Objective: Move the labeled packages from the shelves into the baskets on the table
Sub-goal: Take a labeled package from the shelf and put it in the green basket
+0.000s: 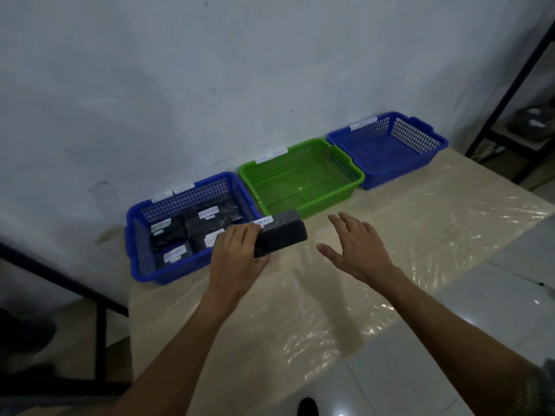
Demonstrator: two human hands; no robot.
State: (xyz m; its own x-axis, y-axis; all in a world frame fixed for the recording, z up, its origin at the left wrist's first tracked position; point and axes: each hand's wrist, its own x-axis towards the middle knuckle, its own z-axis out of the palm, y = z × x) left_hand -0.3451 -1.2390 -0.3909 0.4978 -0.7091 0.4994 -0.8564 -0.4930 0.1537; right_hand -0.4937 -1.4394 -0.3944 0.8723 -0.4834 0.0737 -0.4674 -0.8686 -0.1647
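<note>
The step in hand is the sorting of one package into a basket. The left hand (237, 253) grasps a black package (280, 234) by its near end, with the fingers curled over the top. It holds the package in the air, above the front right corner of the left blue basket (132, 235) and near the green basket (357, 178). The right hand (357, 250) is released, its fingers spread, and it hovers over the table (330, 310) with nothing in it.

The white label (263, 222) on the held package shows the letters "URN". This is perhaps the end of "RETURN", but the fingers cover the beginning.

Each basket has white tags (183, 189) on its back rim, and their writing is too blurred to read. The left blue basket holds several black packages (192, 232) with white labels, also not readable. The green basket and the right blue basket (387, 157) look empty.

I judge that the next move calls for matching the package label to a basket tag. After that the person lowers the package inside the right walls before letting go.
</note>
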